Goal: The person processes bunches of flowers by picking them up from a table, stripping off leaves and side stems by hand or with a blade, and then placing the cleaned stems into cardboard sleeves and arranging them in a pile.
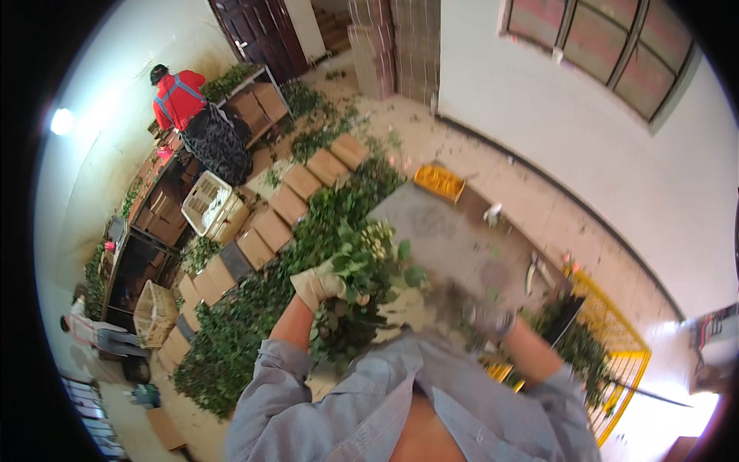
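Observation:
My left hand (323,287), in a pale glove, is shut on a leafy bunch of stems (358,263) topped with small cream-green buds (376,239). The bunch leans over the near left corner of a grey worktable (439,231). My right hand (485,319) is low at the table's near edge and blurred by motion, so its fingers and anything in them cannot be made out. Beyond it on the tabletop lies a pair of hand pruners or pliers (538,274). Cut greenery (242,341) is heaped in a long bank to the left of my left hand.
A yellow tray (440,182) sits at the table's far end. To the right stands a yellow wire cart (620,346) holding foliage. Cardboard boxes (271,228) line the greenery, with cream plastic baskets (216,208) behind. Two people (182,98) are by the left wall.

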`<state>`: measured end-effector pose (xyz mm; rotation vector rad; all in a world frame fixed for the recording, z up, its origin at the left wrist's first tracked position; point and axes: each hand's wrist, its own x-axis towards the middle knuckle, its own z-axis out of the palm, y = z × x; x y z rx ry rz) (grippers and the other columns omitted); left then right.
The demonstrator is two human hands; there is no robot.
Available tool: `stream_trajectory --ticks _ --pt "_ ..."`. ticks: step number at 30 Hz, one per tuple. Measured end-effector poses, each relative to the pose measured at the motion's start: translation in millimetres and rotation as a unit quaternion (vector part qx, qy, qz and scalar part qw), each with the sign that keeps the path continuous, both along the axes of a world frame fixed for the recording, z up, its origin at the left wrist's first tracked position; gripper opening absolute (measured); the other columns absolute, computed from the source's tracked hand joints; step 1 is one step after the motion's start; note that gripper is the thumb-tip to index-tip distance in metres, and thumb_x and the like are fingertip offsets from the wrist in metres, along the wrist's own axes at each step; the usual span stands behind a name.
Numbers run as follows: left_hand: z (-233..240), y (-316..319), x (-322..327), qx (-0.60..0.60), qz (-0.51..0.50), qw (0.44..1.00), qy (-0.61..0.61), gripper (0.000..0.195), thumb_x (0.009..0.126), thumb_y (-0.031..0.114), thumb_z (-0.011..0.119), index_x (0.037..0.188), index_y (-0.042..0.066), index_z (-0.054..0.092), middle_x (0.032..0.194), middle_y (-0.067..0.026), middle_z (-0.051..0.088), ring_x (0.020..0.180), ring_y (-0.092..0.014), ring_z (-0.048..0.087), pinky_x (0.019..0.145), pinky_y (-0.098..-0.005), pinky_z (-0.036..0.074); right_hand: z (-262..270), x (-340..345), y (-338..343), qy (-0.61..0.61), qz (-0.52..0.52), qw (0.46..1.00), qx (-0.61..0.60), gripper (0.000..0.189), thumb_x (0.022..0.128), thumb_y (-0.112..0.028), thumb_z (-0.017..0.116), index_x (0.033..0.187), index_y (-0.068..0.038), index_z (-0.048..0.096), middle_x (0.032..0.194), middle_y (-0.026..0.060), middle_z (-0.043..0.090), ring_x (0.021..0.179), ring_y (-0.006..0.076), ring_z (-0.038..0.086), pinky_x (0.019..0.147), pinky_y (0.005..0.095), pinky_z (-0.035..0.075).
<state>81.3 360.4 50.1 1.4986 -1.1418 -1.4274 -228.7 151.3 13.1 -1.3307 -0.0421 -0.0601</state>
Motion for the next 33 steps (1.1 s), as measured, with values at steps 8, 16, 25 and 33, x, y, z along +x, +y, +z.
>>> stream_trajectory --ticks 8,16,25,33 --pt "-51 116 37 -0.021 0.359 0.876 0.321 0.054 0.092 0.016 0.069 0.144 0.011 0.056 0.142 -0.0071 0.062 0.123 -0.024 0.060 0.110 -0.0402 0.048 82 175 58 -0.116 0.039 0.955 -0.270 0.100 0.081 -0.066 0.081 0.145 -0.002 0.038 0.137 0.0184 0.052 0.123 0.0270 0.057 0.101 0.0389 0.050" --pt "-84 202 86 -0.051 0.412 0.822 0.391 0.053 0.097 0.018 0.066 0.147 0.008 0.053 0.142 -0.0106 0.062 0.126 -0.028 0.061 0.108 -0.0420 0.052 -22 221 124 0.068 0.091 0.951 -0.287 0.058 0.095 -0.032 0.078 0.138 -0.003 0.051 0.112 0.0100 0.069 0.105 0.0174 0.065 0.091 0.0347 0.055" --pt "-99 175 100 0.030 0.189 0.982 0.001 0.059 0.100 0.044 0.057 0.148 0.009 0.051 0.143 -0.0102 0.062 0.131 -0.027 0.057 0.110 -0.0438 0.046 40 209 318 0.004 0.029 0.927 -0.373 0.047 0.089 -0.027 0.066 0.130 -0.005 0.055 0.130 0.0209 0.062 0.125 0.0355 0.061 0.107 0.0461 0.047" --pt "-6 181 15 -0.102 -0.127 0.820 -0.549 0.029 0.069 0.028 0.078 0.089 0.008 0.071 0.086 -0.0165 0.069 0.088 -0.036 0.070 0.080 -0.0434 0.058 -1 262 145 0.257 -0.065 0.956 0.126 0.025 0.097 -0.028 0.062 0.088 -0.005 0.057 0.068 0.0091 0.052 0.058 0.0198 0.045 0.056 0.0380 0.043"
